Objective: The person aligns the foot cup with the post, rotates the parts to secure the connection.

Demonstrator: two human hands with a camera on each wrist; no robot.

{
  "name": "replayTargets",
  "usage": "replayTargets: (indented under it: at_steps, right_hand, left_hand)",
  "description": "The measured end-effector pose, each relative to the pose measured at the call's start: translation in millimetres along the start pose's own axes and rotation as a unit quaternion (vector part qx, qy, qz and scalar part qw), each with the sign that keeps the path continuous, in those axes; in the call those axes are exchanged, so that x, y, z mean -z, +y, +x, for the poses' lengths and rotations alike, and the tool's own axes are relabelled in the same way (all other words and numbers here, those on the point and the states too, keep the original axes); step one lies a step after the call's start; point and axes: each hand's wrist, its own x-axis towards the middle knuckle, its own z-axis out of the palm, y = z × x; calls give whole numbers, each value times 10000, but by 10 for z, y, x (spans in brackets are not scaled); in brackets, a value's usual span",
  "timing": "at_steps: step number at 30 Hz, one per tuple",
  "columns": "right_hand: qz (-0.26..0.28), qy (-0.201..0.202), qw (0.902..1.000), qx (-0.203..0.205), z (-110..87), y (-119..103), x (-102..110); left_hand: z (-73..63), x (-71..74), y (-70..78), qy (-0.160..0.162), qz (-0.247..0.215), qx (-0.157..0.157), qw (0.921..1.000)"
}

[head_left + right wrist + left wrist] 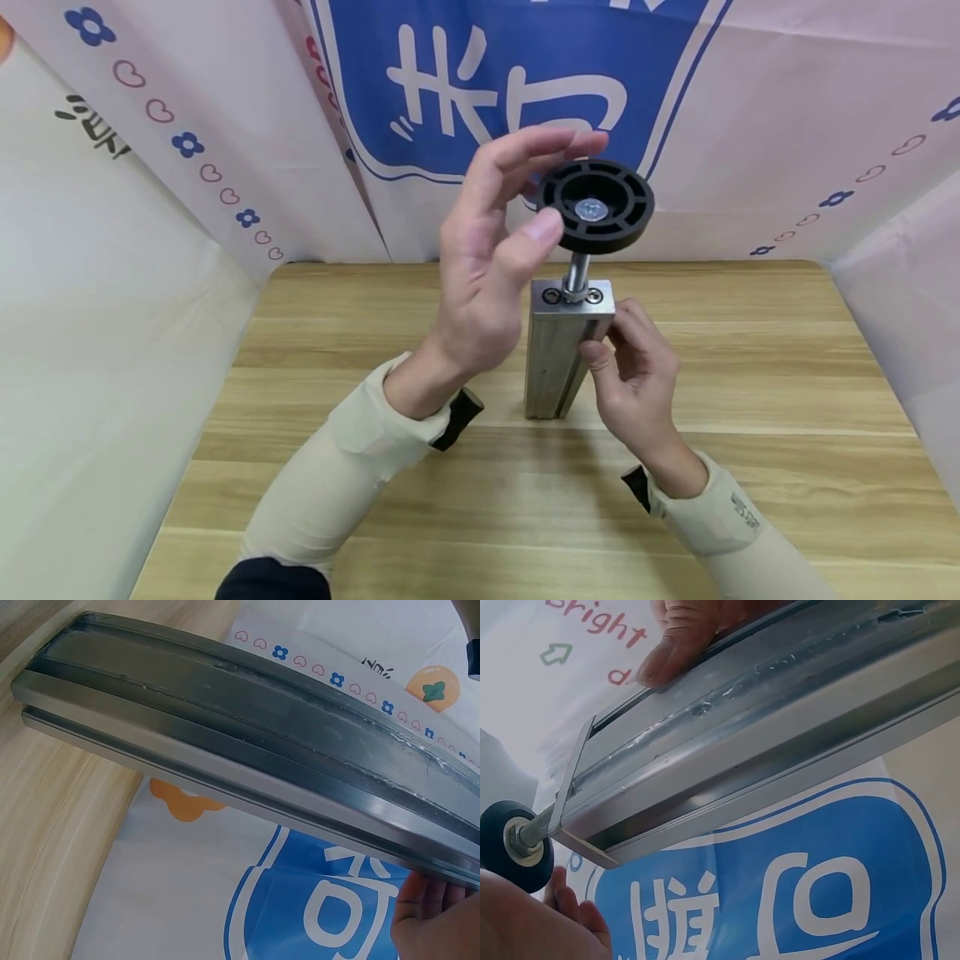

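Observation:
An aluminium profile leg point(551, 358) stands upright on the table, with a metal end plate and two screws at its top. A threaded stem rises from the plate to a round black levelling foot point(597, 204), which has a bolt end at its centre. My left hand point(483, 258) is at the foot's left side. Its thumb lies at the rim, and its long fingers reach loosely behind the disc. My right hand point(641, 375) grips the profile's right side near the top, thumb in front. In the left wrist view, the right thumb point(660, 664) presses the profile's edge.
The wood-grain table point(337, 342) lies under the profile. A printed white and blue cloth backdrop point(750, 108) hangs behind it, with white side walls point(112, 292) on both sides. A black wrist-camera piece point(459, 419) sticks out from the left cuff.

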Motion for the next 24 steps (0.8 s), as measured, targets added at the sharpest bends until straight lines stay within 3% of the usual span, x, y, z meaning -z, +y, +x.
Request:
replayTargets:
  at_steps: [5, 12, 19, 24]
  right_hand:
    - [102, 4, 9999, 78, -1, 2, -5]
    - [48, -10, 10000, 65, -5, 3, -4]
    - [102, 16, 9999, 71, -1, 5, -14]
    - [76, -13, 10000, 43, -1, 3, -7]
  left_hand:
    - [1, -24, 21, 380, 615, 33, 9974]
    - [13, -13, 32, 442, 1017, 118, 9938]
    - [7, 6, 18, 505, 884, 90, 9948]
    - [-1, 13, -1, 468, 333, -19, 9983]
